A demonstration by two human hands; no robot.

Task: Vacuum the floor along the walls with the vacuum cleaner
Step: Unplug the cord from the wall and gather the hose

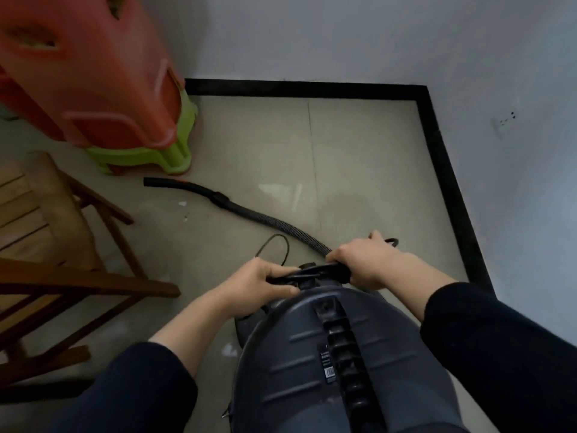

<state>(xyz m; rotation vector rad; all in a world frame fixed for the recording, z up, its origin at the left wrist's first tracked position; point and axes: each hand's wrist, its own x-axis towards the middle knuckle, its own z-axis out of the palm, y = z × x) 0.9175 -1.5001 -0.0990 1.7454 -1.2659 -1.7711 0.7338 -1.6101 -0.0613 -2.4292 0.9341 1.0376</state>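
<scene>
At the near corner, my left hand (265, 284) and right hand (362, 260) grip the vacuum cleaner (327, 364) handle; the slack hose (281, 223) could snag the stools (125, 104).

The pale tiled floor (359, 145) carries a black ribbed hose (281, 222) lying in a curve and a thin looped cord (274, 235). Stacked plastic stools (140, 157) and a wooden chair (46, 214) stand at the left.

Dark grey plastic canister vacuum cleaner (296, 370) sitting at near edge of beige tiled floor (359, 151), black carrying handle (312, 273) at its front. Black ribbed hose (281, 225) lying slack across floor's middle, rigid black nozzle (162, 182) pointing toward left edge.
</scene>
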